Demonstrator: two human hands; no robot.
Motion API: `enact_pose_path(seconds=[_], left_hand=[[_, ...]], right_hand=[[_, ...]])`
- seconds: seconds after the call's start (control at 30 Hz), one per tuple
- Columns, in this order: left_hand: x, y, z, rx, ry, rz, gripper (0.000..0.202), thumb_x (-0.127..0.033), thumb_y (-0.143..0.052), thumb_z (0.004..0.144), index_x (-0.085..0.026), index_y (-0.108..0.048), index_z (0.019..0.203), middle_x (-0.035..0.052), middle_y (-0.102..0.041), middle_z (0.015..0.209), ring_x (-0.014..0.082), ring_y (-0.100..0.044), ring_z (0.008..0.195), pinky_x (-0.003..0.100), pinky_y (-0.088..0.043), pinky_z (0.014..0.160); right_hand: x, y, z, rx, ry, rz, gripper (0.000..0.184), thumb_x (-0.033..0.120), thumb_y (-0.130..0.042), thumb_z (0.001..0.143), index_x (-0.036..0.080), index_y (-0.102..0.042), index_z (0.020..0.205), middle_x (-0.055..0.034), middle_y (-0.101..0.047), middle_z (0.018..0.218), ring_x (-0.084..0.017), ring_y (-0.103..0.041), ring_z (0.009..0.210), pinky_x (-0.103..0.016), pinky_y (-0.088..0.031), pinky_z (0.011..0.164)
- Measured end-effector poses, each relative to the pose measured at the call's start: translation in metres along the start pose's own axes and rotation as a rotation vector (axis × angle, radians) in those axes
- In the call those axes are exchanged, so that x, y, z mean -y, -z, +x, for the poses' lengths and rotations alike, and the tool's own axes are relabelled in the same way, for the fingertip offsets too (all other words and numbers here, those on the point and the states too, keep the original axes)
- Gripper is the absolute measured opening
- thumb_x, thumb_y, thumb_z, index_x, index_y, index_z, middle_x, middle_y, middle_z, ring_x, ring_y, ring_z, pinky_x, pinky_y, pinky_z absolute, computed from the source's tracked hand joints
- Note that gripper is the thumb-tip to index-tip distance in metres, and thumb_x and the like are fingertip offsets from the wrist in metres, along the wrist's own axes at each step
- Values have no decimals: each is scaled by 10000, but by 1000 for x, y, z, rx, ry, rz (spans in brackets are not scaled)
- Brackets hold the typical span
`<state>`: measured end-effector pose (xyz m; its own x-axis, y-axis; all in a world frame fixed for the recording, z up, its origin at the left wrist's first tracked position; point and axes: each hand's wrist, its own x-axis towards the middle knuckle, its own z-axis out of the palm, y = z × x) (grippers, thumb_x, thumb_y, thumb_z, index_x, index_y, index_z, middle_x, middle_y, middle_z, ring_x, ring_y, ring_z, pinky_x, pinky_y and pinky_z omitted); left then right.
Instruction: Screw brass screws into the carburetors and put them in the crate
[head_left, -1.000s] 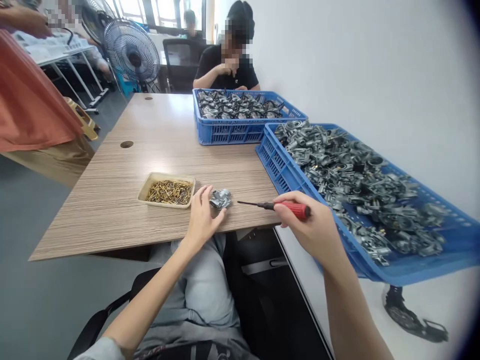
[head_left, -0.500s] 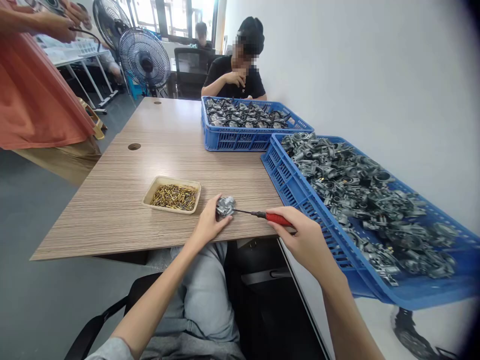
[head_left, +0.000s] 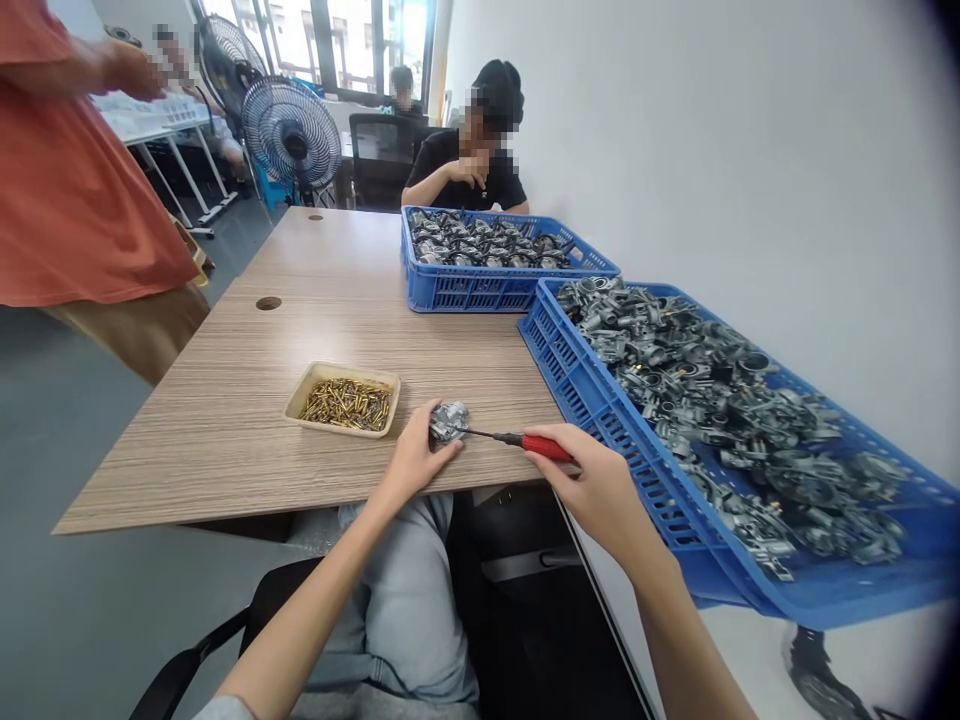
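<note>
A small grey metal part (head_left: 448,421) rests on the wooden table (head_left: 247,400) near its front edge. My left hand (head_left: 415,457) grips that part with thumb and fingers closed round it. My right hand (head_left: 589,485) is closed round the red handle of a screwdriver (head_left: 517,440), whose dark shaft points left with its tip at the part. A shallow beige tray of brass screws (head_left: 343,402) lies just left of my left hand.
A blue crate (head_left: 570,365) heaped with grey metal parts sits at my right, overhanging the table. A second blue crate (head_left: 491,285) of parts stands behind it. A person in black sits at the far end. A person in orange stands at the left. Fans stand behind.
My right hand brought the screwdriver leftward until its tip reached the metal part. My left hand closed round the part. The view has shifted slightly.
</note>
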<state>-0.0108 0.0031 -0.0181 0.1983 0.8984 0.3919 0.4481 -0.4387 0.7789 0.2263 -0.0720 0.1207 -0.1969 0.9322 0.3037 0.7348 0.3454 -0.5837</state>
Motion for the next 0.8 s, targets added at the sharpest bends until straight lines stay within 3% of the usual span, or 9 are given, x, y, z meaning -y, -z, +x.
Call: enact_pose_path(seconds=[0.8], left_hand=[[4,-2,-1,-11,-3,-8,660,-359,-731,878,-228,-407,1438,126,-557,1412,274,-540,1319,438,-436,1128]], right_hand=[[-6,-3,-1,-20,-7,-13,192,280,-604,968,241,-669,1144,-50,-731,1136,-221,-685,1061,-343,-538,931]])
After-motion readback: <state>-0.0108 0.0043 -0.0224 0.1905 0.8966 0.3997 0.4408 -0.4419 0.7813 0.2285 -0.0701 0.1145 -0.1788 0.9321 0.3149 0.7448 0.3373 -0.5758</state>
